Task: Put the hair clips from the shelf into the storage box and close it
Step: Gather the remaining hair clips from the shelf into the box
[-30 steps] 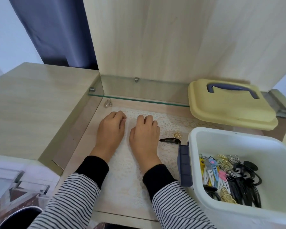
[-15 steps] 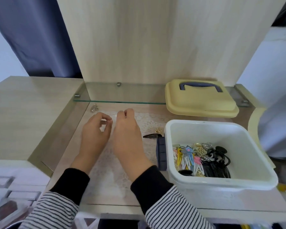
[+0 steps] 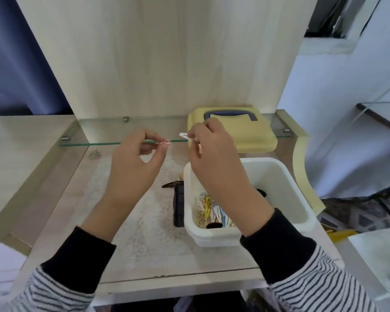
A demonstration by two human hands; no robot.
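Head view: the left hand (image 3: 135, 167) pinches a small pink hair clip (image 3: 166, 143) between thumb and forefinger. The right hand (image 3: 214, 163), raised over the open white storage box (image 3: 282, 170), pinches a white hair clip (image 3: 183, 135). Assorted clips (image 3: 213, 213) lie in the box, a dark clip (image 3: 170, 184) on the lace mat (image 3: 144, 221) beside it, and the yellow lid (image 3: 254, 138) behind.

Pale wood panel (image 3: 158, 52), blue curtain (image 3: 11, 52)

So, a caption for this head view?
Left hand pinches a pink clip, right hand a white clip, by the open storage box.
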